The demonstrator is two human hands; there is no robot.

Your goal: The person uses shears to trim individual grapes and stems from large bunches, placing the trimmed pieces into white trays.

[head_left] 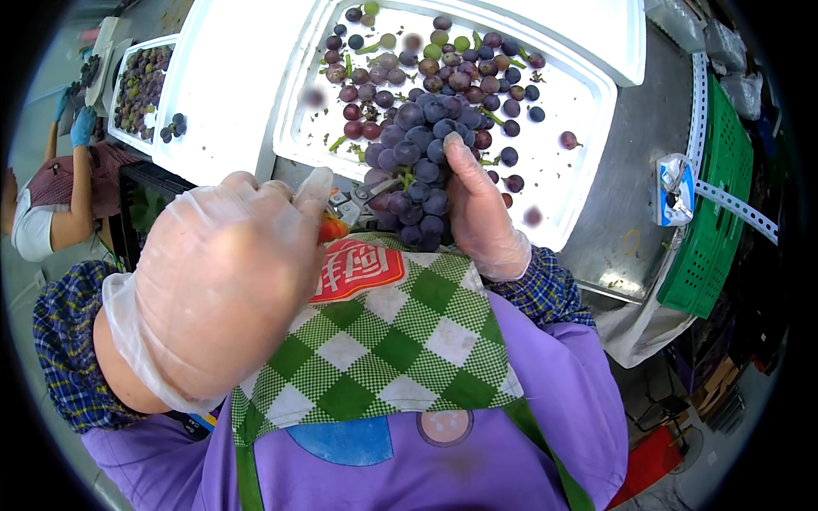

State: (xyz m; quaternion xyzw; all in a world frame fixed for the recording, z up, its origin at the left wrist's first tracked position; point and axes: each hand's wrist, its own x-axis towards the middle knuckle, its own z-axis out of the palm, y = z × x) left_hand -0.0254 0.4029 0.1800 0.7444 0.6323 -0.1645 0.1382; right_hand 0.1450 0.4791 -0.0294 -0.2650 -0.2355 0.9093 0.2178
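Observation:
A bunch of dark purple grapes (415, 166) hangs over the near edge of a white foam tray. My right hand (486, 211), in a clear plastic glove, holds the bunch from its right side, thumb on the grapes and the other fingers hidden behind. On the left, my left hand (236, 287), gloved alike, grips small snips (348, 205) with red-orange handles. The blades point right and reach the bunch near a green stem; whether they are parted I cannot tell. Under and beyond the bunch, the white foam tray (575, 191) holds many loose grapes, red, purple and green, with stem bits.
White foam boxes or lids (223, 83) stand left of and behind the tray. A metal table (652, 128) shows at the right, beside a green plastic crate (725, 204) and a blue-white packet (675, 191). At the far left, a co-worker's blue-gloved hands (83, 126) are near another grape tray (140, 89).

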